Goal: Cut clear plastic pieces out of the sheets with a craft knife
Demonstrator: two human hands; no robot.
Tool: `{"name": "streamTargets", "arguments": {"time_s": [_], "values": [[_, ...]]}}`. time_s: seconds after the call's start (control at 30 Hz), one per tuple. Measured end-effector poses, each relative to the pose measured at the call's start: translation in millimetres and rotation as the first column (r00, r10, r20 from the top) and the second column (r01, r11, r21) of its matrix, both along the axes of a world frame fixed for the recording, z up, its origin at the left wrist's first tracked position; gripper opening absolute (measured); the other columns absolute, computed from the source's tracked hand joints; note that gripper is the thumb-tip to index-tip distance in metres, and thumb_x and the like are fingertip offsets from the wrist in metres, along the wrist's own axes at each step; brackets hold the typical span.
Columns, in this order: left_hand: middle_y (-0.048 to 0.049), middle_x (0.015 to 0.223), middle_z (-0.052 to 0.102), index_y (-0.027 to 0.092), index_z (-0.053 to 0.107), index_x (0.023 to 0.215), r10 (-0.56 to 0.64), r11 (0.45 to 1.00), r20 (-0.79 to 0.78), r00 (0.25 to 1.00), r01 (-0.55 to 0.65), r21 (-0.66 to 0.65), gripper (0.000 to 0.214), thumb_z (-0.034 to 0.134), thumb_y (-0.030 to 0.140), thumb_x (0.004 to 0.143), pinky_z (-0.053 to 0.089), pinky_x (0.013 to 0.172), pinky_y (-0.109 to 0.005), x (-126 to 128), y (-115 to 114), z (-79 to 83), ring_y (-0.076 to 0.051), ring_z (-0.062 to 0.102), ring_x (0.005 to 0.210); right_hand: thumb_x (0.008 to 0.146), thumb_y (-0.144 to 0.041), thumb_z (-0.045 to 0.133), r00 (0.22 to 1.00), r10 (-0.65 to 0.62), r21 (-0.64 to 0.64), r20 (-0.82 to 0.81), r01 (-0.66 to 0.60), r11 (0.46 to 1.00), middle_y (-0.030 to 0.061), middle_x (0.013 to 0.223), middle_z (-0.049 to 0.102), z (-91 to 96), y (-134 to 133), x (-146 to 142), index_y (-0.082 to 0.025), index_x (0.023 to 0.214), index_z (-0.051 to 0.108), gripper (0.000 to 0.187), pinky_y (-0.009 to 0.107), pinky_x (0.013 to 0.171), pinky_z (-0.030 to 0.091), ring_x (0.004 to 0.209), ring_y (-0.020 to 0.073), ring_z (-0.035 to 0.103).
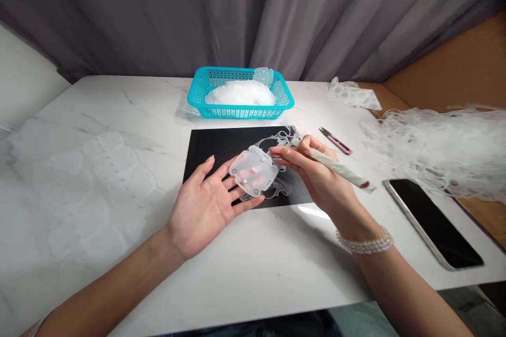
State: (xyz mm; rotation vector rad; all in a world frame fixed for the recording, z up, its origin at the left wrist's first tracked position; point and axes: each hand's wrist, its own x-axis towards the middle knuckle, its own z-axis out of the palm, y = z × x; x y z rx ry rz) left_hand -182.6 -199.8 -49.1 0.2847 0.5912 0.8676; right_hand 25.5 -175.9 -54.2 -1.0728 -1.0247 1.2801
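Left hand (203,216) is spread palm up, a clear plate (258,169) on its fingers above the black mat (209,146). Right hand (328,188) grips a pale stick (340,168) over the mat's right side. Behind the mat, a blue basket (241,111) holds a white heap (242,93) and a small clear piece (263,77). White tabletop (245,268) stretches from the mat to its near edge.

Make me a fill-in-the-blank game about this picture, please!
The mat is ____.
The bead bracelet is on the ____ wrist.
The right hand holds the tool; the clear piece rests on the ____ hand.
The basket stands between the mat and the ____.

Missing words: black; right; left; curtain.
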Motion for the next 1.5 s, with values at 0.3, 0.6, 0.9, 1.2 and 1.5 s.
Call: {"name": "streamTargets", "arguments": {"time_s": [0.3, 0.6, 0.9, 1.2, 1.5], "values": [[-0.0122, 0.139, 0.06, 0.022, 0.058, 0.136, -0.004, 1.0, -0.088, 0.996, 0.005, 0.017, 0.04, 0.048, 0.037, 0.1, 0.052, 0.1, -0.047, 3.0, -3.3, -3.1, -0.03, 0.056, 0.129, 0.076, -0.02, 0.081, 0.99, 0.132, -0.046, -0.059, -0.135, 0.99, -0.0062, 0.066, 0.058, 1.1, -6.3, -10.8, -0.022, 0.071, 0.042, 0.04, 0.027, 0.06, 0.039, 0.062, 0.0104, 0.051], [-0.0066, 0.123, 0.069, 0.022, 0.066, 0.125, 0.031, 0.984, -0.297, 0.954, 0.024, 0.179, 0.034, 0.065, 0.015, 0.092, 0.055, 0.095, -0.031, 7.2, -7.9, -14.4, -0.016, 0.066, 0.104, 0.074, -0.019, 0.082, 0.991, 0.119, -0.046, -0.054, -0.121, 0.992, -0.0033, 0.068, 0.066, 8.7, -11.3, -14.9, -0.023, 0.07, 0.036, 0.047, 0.029, 0.058, 0.036, 0.061, 0.0115, 0.051], [-0.0088, 0.107, 0.075, 0.013, 0.075, 0.103, 0.061, 0.997, -0.214, 0.975, -0.048, 0.068, 0.017, 0.06, 0.017, 0.095, 0.058, 0.085, -0.026, 7.0, -3.5, -21.3, -0.016, 0.07, 0.095, 0.073, -0.022, 0.082, 0.997, 0.068, -0.064, -0.033, -0.07, 0.996, -0.0022, 0.068, 0.066, 12.1, -14.6, -17.1, -0.023, 0.07, 0.034, 0.048, 0.03, 0.06, 0.041, 0.062, 0.0129, 0.054], [-0.0091, 0.104, 0.076, 0.012, 0.075, 0.098, 0.072, 0.997, -0.173, 0.982, -0.067, 0.032, 0.015, 0.06, 0.016, 0.095, 0.059, 0.081, -0.025, 7.1, -4.8, -19.9, -0.015, 0.072, 0.09, 0.077, -0.025, 0.08, 0.996, 0.077, -0.065, -0.038, -0.079, 0.995, -0.0026, 0.068, 0.063, 9.1, -15.3, -15.6, -0.024, 0.07, 0.037, 0.044, 0.028, 0.059, 0.046, 0.064, 0.0132, 0.057], [-0.0113, 0.108, 0.075, 0.011, 0.073, 0.102, 0.096, 0.995, -0.226, 0.969, -0.1, -0.006, 0.019, 0.054, 0.011, 0.097, 0.062, 0.078, -0.025, 7.0, -1.7, -17.3, -0.014, 0.071, 0.087, 0.085, -0.037, 0.074, 0.987, 0.092, -0.093, -0.129, -0.105, 0.99, 0.0025, 0.074, 0.072, 10.2, -8.0, -6.7, -0.021, 0.066, 0.044, 0.039, 0.026, 0.067, 0.057, 0.069, 0.0136, 0.069]]}}
